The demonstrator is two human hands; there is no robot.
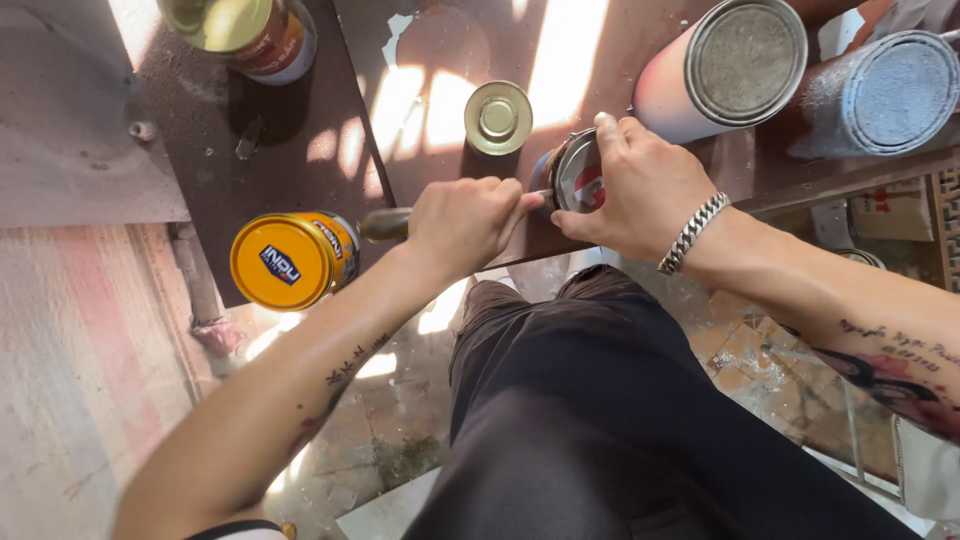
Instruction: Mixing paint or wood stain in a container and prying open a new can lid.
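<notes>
A: Left hand (462,225) is fisted around a screwdriver (385,224), tip at the rim of the small paint tin (575,175), centre frame on the dark table (300,130). Right hand (645,190) clamps that tin.

B: Risk?

A: I'd judge the tip could slip toward the right fingers, or paint could splash.

B: Labels?

A: Yellow-lidded can (290,260) left of centre; loose round lid (498,117) above; tall pale can (725,70) upper right.

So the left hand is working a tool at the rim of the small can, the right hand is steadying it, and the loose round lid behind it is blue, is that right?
Not quite: in the head view the loose lid behind the small can is gold, not blue. The left hand does hold a tool at the rim, and the right hand steadies the can.
</notes>
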